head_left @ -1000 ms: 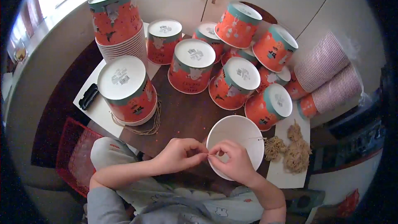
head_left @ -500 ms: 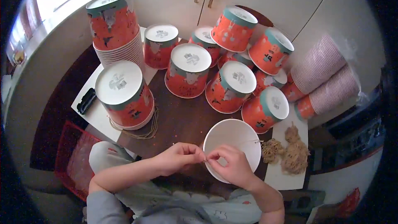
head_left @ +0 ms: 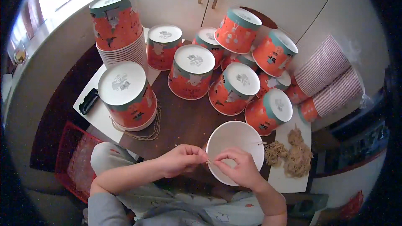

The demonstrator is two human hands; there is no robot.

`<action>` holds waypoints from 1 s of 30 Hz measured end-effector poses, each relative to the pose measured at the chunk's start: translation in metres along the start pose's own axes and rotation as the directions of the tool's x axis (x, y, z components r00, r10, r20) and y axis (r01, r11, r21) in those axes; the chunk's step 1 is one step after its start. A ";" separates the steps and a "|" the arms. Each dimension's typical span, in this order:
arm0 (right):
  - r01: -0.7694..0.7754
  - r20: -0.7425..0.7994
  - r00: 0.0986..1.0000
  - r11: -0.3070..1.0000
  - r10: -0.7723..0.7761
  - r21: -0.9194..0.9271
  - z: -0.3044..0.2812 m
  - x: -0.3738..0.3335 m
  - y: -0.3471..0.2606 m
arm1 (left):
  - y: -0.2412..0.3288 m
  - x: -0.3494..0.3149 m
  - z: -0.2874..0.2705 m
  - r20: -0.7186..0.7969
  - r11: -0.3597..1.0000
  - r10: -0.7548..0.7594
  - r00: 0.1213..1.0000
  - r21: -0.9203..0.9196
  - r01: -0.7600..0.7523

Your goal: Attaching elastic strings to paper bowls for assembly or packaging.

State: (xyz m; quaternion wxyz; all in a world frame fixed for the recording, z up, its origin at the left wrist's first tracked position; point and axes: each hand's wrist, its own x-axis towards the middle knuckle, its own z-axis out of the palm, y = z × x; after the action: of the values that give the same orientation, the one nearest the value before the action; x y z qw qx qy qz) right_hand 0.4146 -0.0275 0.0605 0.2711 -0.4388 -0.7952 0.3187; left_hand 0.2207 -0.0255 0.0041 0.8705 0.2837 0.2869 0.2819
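Note:
An upright white-lined paper bucket (head_left: 247,136) stands in front of me on the dark table, its opening toward me. At its left rim my left hand (head_left: 184,160) is closed in a pinch on a short end of tan twine (head_left: 209,162). Just across from it, over the bucket's opening, my right hand (head_left: 239,166) has thumb and forefinger drawn together on the same twine. Fingertips hide most of the twine there. Another twine end sticks out at the bucket's right rim, beside a loose heap of twine (head_left: 298,157).
Several upside-down orange and green paper buckets (head_left: 194,73) stand across the table, some piled up. A tall nested stack (head_left: 119,29) rises at the left, near a black object (head_left: 88,101). Plastic-wrapped bucket stacks (head_left: 324,75) lean at the right. A red basket (head_left: 69,163) sits lower left.
My right hand's fingertips have shifted slightly right, away from the left hand's, and a little twine shows between them. The left hand stays at the bucket's rim.

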 end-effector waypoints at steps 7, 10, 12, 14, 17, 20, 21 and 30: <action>-0.209 0.075 0.978 0.922 0.195 0.325 0.006 -0.006 0.000 | -0.003 0.001 -0.001 -0.013 1.000 -0.005 1.000 -0.014 0.005; -0.056 0.003 0.998 0.987 0.056 0.151 0.005 -0.001 -0.006 | 0.002 -0.001 0.004 -0.035 0.999 -0.044 0.998 -0.019 0.043; 0.130 -0.072 0.989 0.992 -0.129 0.001 0.005 0.000 -0.007 | 0.001 0.000 0.005 -0.043 1.000 -0.027 0.999 -0.005 0.027; 0.167 -0.043 0.984 0.983 -0.171 -0.082 0.005 0.000 -0.006 | 0.002 0.000 0.005 -0.044 0.999 -0.032 0.999 -0.016 0.031; 0.179 -0.051 0.982 0.980 -0.184 -0.090 0.006 -0.001 -0.004 | 0.001 0.000 0.004 -0.039 0.999 -0.038 0.999 -0.041 0.036; 0.231 -0.099 0.967 0.971 -0.236 -0.065 0.008 0.000 -0.001 | 0.000 0.000 0.004 -0.039 0.998 -0.044 0.998 -0.052 0.042; 0.230 -0.100 0.967 0.971 -0.236 -0.067 0.008 -0.001 -0.001 | 0.000 0.000 0.004 -0.048 0.998 -0.050 0.998 -0.050 0.047; 0.067 -0.054 0.996 0.997 -0.064 0.042 0.004 -0.001 -0.003 | -0.004 -0.002 0.006 0.142 0.619 0.459 0.877 0.658 -0.430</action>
State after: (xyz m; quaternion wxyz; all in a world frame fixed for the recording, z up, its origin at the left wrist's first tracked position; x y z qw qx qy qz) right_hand 0.4108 -0.0307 0.0597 0.3117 -0.4147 -0.7947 0.3151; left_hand 0.2246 -0.0310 0.0061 0.6054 0.6339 0.3067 0.3710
